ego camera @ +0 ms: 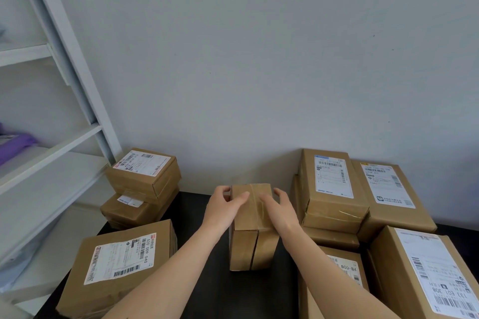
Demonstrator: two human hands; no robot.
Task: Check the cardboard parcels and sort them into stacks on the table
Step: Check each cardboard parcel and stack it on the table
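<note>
A small brown cardboard parcel [252, 217] sealed with clear tape stands in the middle of the black table [202, 287]. My left hand [224, 206] grips its upper left edge, fingers curled over the far corner. My right hand [281, 208] holds its upper right edge, thumb on the top face. No label shows on the faces I can see. Labelled parcels lie around it: a two-high stack [142, 186] at the back left and one large parcel [121, 264] at the front left.
On the right are more labelled parcels: a stack [331, 189] by the wall, a flat one [388, 194] beside it, a large one [425, 274] at the front right, and one [344, 269] under my right forearm. A white shelf unit [51, 137] stands at the left.
</note>
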